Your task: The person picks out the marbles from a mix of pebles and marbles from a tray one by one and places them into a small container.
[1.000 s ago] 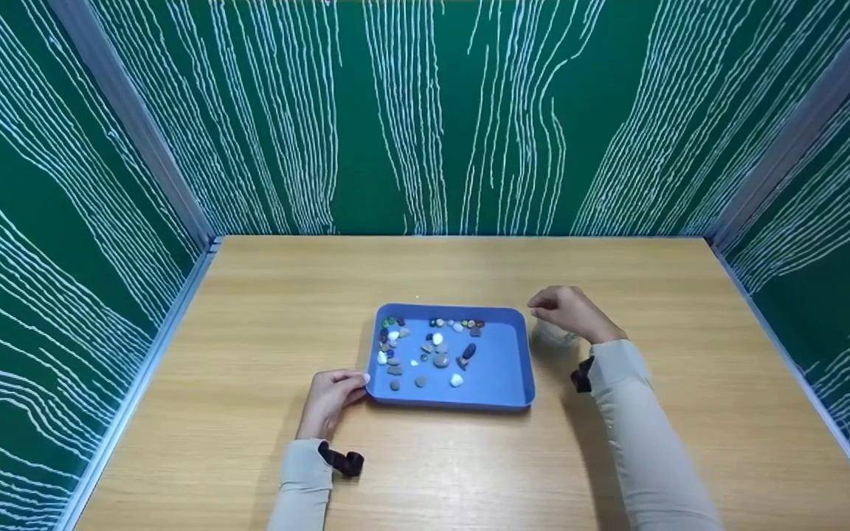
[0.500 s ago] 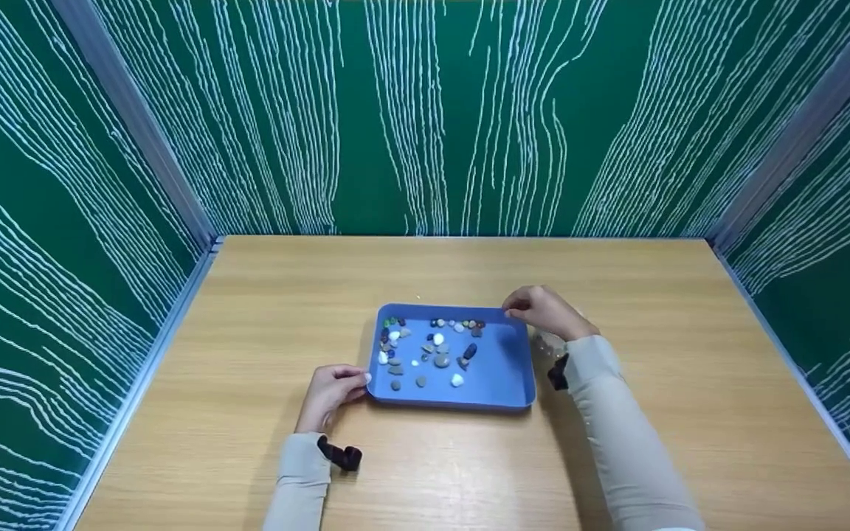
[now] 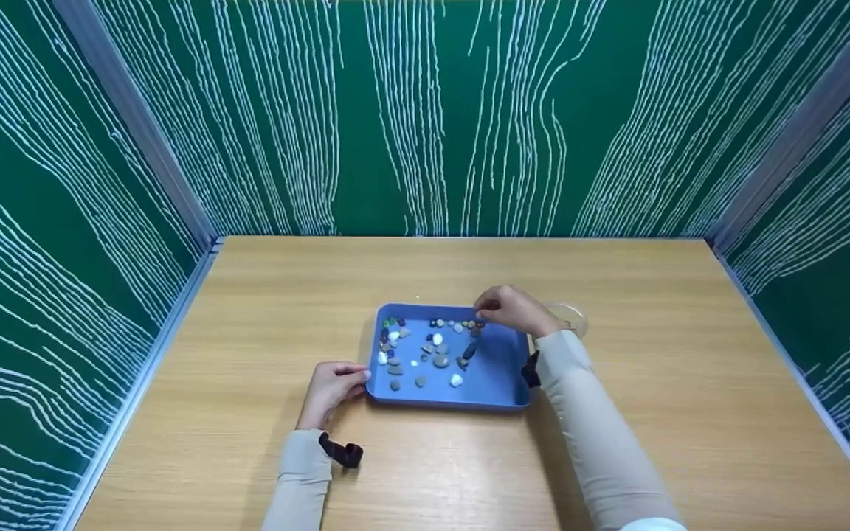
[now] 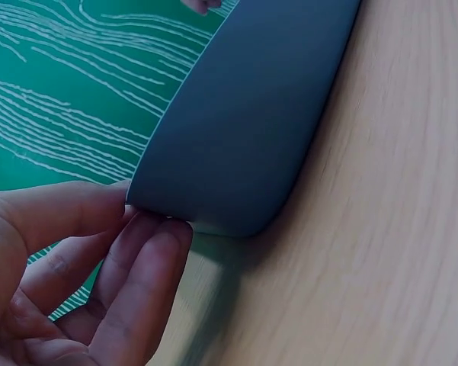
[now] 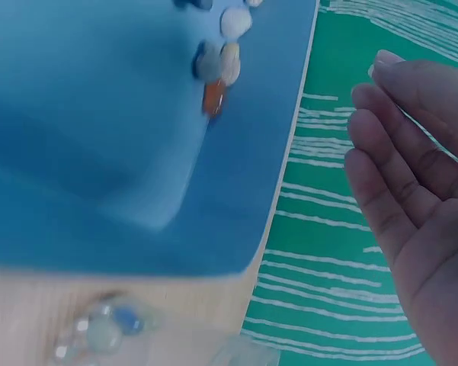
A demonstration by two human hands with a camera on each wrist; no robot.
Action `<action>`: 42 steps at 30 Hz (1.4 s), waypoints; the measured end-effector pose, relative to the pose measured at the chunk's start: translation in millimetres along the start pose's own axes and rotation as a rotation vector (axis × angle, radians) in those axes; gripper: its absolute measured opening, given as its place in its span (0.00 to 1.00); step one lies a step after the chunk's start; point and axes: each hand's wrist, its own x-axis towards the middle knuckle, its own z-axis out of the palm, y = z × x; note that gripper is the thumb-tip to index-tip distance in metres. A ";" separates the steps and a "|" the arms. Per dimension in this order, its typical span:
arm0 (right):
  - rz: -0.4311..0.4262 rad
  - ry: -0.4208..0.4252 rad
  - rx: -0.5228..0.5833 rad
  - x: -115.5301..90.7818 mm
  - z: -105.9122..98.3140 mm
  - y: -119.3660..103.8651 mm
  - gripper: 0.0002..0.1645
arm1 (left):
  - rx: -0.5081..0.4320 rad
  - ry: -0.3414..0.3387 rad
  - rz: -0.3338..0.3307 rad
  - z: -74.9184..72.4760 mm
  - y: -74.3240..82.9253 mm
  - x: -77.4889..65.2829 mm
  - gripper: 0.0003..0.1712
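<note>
A shallow blue tray (image 3: 495,369) rests on the table, with small stones and coloured glassy pieces scattered inside, mostly left and centre. My left hand (image 3: 330,391) pinches the tray's near left corner between thumb and fingers; the left wrist view shows this grip on the wall (image 4: 229,130). My right hand (image 3: 517,310) hovers over the tray's far right edge. In the right wrist view the fingertips (image 5: 366,126) are close together, slightly bent. A tiny pale patch shows at the tips, but whether anything is held there is unclear. An orange piece (image 5: 213,97) lies inside the tray.
A clear round container (image 3: 572,316) stands right of the tray, partly behind the right wrist; blurred glassy pieces (image 5: 107,328) show there in the right wrist view. The wooden table (image 3: 285,295) meets green walls (image 3: 395,147) with white lines on three sides.
My right hand has moved left from above the clear container to over the tray's far edge, uncovering part of the container. My left hand stays at the tray corner.
</note>
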 end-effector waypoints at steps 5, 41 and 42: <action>-0.037 -0.045 0.009 12.1 9.4 -13.5 0.13 | -0.005 -0.002 0.026 -0.5 -0.3 1.4 0.12; -0.303 -0.266 -0.278 53.7 86.0 -78.8 0.13 | 0.038 -0.010 0.007 -0.4 -0.4 5.2 0.14; -0.309 -0.268 -0.286 54.3 87.1 -79.5 0.14 | 0.036 -0.013 0.006 -0.6 -0.3 5.3 0.13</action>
